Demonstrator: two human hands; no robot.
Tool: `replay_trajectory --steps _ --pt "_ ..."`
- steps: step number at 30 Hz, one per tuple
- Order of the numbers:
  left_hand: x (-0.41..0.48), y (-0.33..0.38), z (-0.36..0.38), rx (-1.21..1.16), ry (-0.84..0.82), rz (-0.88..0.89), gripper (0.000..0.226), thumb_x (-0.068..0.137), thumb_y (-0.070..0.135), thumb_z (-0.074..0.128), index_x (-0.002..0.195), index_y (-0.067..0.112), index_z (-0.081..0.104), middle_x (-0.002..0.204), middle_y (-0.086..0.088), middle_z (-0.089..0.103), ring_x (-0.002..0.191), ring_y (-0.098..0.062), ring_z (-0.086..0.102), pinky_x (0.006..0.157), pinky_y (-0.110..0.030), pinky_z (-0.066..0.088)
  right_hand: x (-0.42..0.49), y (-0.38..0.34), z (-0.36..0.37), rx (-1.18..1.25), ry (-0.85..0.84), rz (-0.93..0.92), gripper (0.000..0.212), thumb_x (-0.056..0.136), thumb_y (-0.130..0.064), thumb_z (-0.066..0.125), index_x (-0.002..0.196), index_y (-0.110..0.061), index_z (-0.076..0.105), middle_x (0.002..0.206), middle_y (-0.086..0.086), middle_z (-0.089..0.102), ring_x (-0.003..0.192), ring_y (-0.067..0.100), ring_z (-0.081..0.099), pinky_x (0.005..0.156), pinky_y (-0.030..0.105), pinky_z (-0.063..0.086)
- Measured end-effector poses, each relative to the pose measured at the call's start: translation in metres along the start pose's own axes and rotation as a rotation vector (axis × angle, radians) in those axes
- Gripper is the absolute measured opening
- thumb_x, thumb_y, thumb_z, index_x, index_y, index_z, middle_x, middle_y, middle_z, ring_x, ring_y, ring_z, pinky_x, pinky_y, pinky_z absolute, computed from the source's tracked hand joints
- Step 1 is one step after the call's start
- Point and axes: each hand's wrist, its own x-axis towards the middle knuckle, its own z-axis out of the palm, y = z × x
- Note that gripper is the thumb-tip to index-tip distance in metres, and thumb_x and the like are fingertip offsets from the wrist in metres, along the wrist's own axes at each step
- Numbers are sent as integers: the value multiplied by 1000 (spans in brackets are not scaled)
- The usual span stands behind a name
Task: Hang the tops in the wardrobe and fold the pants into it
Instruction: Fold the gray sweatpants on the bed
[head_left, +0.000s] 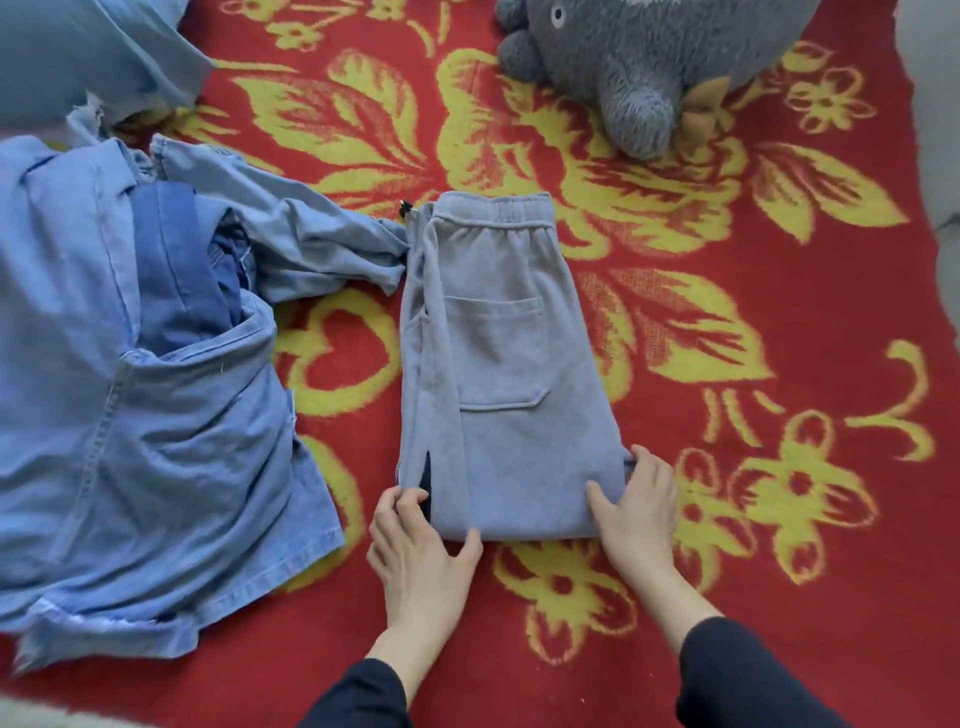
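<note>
1. Pressing on the near end of the folded grey sweatpants, both my hands lie spread, nothing pinched.
2. My left hand rests at the near left corner, thumb on the folded edge, fingers bent lightly against the left side by a dark slit.
3. My right hand covers the near right corner, thumb flat on the cloth, fingers along the right edge; whether they tuck under, I cannot tell.
4. The sweatpants lie flat on the red and yellow flowered blanket, waistband away from me, back pocket facing up.
5. A rumpled heap of blue denim clothes sits just to the left, one end touching the waistband corner.
6. A grey plush toy lies beyond, well apart.
</note>
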Motion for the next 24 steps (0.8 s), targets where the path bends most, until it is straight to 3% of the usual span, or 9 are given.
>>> replay_trajectory --steps 3,6,12,17,21,24 --pt "-15 1 5 9 13 -126 62 66 42 80 110 17 44 123 -4 35 112 -26 38 87 -45 41 -14 15 5 54 -22 123 53 86 -30 66 128 -5 46 129 13 46 124 31 38 102 45 33" --pt "-16 -2 7 -32 27 -224 45 78 40 73 108 18 47 119 -3 33 108 -23 36 83 -41 40 -25 27 11 106 -45 85 33 91 -29 59 115 -8 56 114 12 53 113 30 44 95 42 36" --pt "-7 -6 7 -243 41 -232 12 89 32 64 91 20 64 117 2 42 115 -18 41 80 -28 35 -24 40 7 188 -84 32 32 94 -30 54 120 -12 58 106 4 60 104 25 54 86 39 45" --pt "-6 -11 1 -321 -16 -179 8 91 26 61 84 20 62 120 -1 43 116 -15 42 86 -25 33 -28 43 2 167 -72 4 8 93 -25 54 96 -17 56 88 1 62 84 25 56 67 33 39" --pt "-14 -27 -13 -438 -15 -59 5 92 15 59 86 14 60 123 3 43 115 -4 37 94 -21 28 -17 42 -14 198 -88 33 13 92 -21 59 81 -13 60 77 1 63 75 24 57 61 32 35" --pt "-12 -45 -27 -601 40 -74 14 92 10 57 81 19 56 117 7 56 110 -9 51 97 -28 37 -7 48 -29 337 -82 124 12 89 -20 64 78 -14 63 74 2 63 70 24 56 60 32 37"
